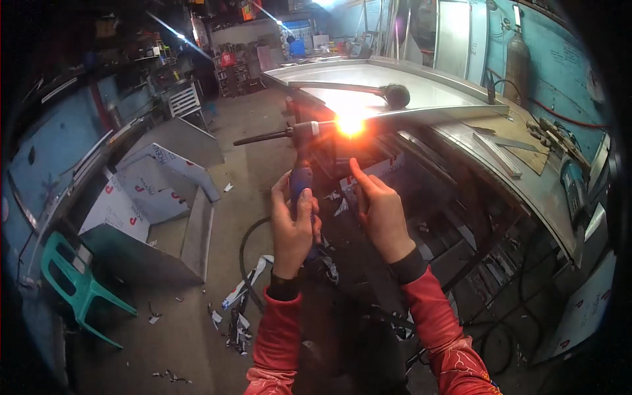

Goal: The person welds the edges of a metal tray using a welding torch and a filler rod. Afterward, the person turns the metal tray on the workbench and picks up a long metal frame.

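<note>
My left hand point(294, 220) is closed around the blue handle of a TIG welding torch point(302, 179). The torch stands upright, its long black back cap pointing left and its pale cup pointing right. A glaring orange arc point(351, 124) burns at the cup, by the near edge of a large shallow sheet-metal tray point(454, 117). Glare hides the exact spot it meets. Just below the light is my right hand point(385, 214), index finger raised toward it and the other fingers curled in. Whether those fingers hold a thin rod cannot be made out.
A hammer-like tool with a dark round head point(396, 96) lies on the tray. An angle grinder point(574, 187) rests at the workbench's point(520, 194) right edge. Left stand a bent sheet-metal housing point(148, 217) and a green plastic chair point(79, 283). Cables and torn film strips point(247, 283) litter the floor.
</note>
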Tool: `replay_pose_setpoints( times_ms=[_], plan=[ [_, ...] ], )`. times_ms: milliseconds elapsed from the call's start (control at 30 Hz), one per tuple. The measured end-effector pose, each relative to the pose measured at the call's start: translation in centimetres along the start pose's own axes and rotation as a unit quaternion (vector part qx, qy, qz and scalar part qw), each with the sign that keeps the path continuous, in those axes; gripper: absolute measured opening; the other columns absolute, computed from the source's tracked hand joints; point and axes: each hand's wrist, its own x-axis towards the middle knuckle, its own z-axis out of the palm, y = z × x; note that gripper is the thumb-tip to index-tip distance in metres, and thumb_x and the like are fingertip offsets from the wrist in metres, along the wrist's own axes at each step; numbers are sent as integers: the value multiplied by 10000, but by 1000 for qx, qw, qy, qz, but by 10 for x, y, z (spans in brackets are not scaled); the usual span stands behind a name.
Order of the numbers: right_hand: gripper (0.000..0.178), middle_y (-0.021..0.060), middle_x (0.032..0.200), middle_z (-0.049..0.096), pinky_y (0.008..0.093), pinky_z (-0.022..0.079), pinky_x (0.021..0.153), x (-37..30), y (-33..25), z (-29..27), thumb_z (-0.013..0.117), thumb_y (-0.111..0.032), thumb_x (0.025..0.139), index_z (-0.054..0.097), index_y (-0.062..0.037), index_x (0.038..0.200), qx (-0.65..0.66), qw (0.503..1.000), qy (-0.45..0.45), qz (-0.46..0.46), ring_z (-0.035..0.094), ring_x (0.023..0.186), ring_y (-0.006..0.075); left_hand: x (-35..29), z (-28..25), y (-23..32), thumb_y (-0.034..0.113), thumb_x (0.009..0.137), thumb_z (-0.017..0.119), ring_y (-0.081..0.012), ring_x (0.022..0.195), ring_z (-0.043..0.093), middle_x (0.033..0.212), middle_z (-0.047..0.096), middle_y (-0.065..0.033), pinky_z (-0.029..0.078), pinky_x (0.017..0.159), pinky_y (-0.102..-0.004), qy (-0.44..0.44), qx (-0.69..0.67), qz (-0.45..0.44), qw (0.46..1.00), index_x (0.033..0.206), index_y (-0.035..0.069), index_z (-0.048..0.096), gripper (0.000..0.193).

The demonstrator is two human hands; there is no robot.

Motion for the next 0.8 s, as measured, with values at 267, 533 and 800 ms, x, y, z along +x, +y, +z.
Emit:
replay_pose_setpoints(
  times_ms=[267,533,800],
  plan=[
    [737,137,814,565,342,489,644,-9,16,2,596,142,741,553,-79,1442,-21,999,13,-21,562,645,246,-1,-4,-30,191,1056,541,-65,496,495,826,563,-37,407,402,-225,3,3,16,1000,1429,84,354,431],
    [658,149,835,588,372,485,622,-8,56,-7,635,69,787,562,-64,1428,-21,982,-55,-182,596,663,267,4,-15,-69,205,1067,509,-70,502,497,836,553,-42,422,422,-239,-3,23,88,996,1443,100,342,425],
    [775,155,829,574,405,490,655,0,2,3,607,107,786,505,-176,1500,-49,998,28,-17,571,644,307,-5,5,2,202,1060,538,-52,498,487,820,557,-23,394,406,-217,21,-19,3,1000,1427,81,369,422]
  ],
)
